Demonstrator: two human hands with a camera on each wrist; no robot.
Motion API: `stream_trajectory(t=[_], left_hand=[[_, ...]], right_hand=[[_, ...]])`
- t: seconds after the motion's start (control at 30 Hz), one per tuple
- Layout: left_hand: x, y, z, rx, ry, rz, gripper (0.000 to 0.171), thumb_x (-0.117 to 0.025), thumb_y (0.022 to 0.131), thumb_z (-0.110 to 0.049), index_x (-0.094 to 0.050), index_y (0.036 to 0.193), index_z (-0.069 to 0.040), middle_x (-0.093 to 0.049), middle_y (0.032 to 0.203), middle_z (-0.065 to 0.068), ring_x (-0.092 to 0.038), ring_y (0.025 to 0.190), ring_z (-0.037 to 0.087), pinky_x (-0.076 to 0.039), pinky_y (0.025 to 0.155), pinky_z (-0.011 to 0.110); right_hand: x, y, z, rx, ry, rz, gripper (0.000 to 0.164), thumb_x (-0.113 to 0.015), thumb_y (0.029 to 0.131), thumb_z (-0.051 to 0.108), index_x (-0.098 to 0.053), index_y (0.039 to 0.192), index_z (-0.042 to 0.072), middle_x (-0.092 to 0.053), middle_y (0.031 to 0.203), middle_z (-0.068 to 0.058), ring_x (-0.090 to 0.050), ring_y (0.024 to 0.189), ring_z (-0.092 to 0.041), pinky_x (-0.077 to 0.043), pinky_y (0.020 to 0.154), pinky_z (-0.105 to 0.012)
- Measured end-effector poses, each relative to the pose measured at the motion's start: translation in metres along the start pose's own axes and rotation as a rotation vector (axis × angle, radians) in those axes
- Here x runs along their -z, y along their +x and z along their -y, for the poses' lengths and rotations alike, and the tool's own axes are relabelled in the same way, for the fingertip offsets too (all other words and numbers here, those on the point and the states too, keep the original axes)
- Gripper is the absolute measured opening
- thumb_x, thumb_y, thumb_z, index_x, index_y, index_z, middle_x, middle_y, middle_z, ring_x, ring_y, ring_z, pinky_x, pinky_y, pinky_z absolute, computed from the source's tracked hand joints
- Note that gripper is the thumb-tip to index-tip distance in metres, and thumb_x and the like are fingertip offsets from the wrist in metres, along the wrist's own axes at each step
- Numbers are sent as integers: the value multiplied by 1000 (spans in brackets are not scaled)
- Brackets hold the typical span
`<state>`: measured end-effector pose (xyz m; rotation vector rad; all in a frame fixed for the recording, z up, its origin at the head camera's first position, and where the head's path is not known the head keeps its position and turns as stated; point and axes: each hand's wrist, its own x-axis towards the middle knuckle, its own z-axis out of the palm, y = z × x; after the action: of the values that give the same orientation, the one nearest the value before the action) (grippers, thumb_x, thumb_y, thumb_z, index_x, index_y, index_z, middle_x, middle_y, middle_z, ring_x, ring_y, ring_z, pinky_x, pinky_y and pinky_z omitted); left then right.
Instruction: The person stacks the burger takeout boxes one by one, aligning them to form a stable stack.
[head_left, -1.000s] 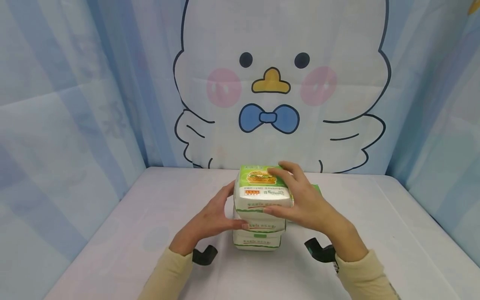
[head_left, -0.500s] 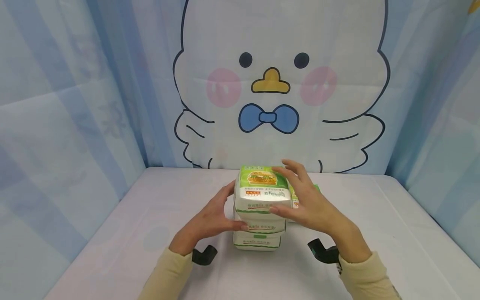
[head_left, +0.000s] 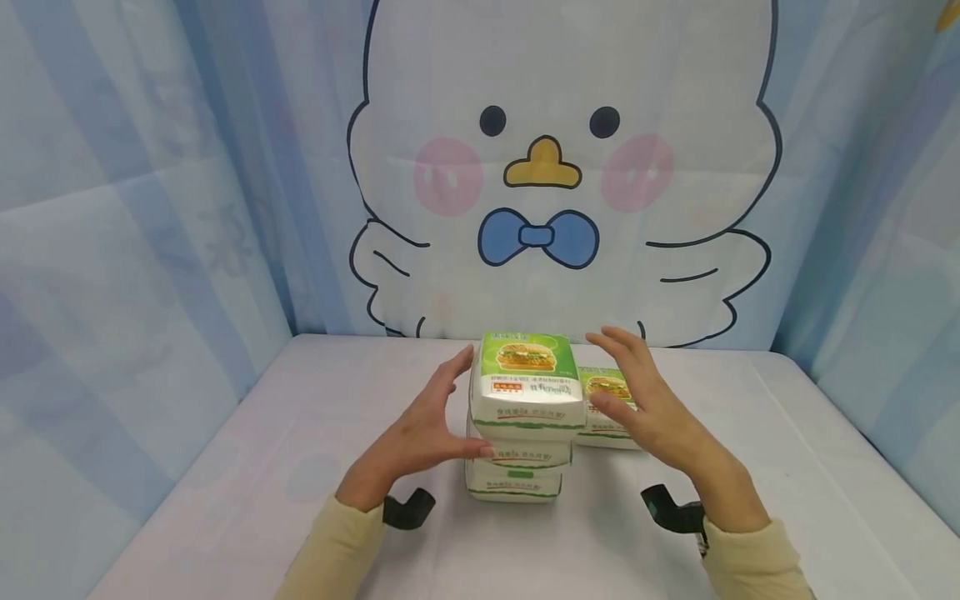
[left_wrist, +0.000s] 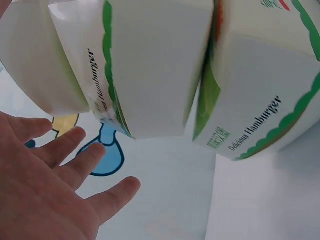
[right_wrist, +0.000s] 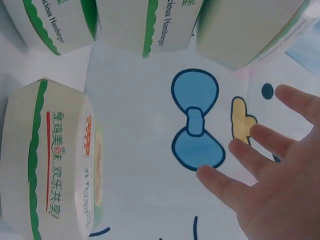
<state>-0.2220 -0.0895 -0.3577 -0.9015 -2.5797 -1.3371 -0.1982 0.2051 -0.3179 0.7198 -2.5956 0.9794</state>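
Observation:
Three white-and-green hamburger boxes make a stack in the head view: a top box [head_left: 527,387] with a burger picture on its lid, a middle box [head_left: 534,454] and a bottom box [head_left: 513,487]. At the stack's left side is my left hand [head_left: 416,433], thumb across the front near the middle box; its spread fingers [left_wrist: 105,202] stand clear of the cartons in the left wrist view. To the right, my right hand [head_left: 663,417] hovers with fingers spread, holding nothing. Behind its thumb, a separate hamburger box [head_left: 609,431] sits on the table, partly hidden.
A white table [head_left: 315,500] lies under the boxes. A curtain [head_left: 712,167] with a cartoon bird hangs behind, and blue-white curtains [head_left: 112,250] close the sides. A black curved piece [head_left: 408,510] sticks out at each wrist.
My right hand has come off the top box and moved right, uncovering more of the separate box. The stack and my left hand have hardly moved.

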Motion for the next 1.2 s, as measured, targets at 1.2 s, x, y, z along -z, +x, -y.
stream_trajectory(t=[1.2], left_hand=[[-4,10,-14,-40,-105,-76,108,-79,64,-38,-6,144,-31,-10,149,-15,-14,137,9,-29,106,46]], right_hand=[[-22,-5,-98,-351,-208,158,99,-64,66,64,-21,142,19,-2,151,-11,-10,132,-43,-24,90,-72]])
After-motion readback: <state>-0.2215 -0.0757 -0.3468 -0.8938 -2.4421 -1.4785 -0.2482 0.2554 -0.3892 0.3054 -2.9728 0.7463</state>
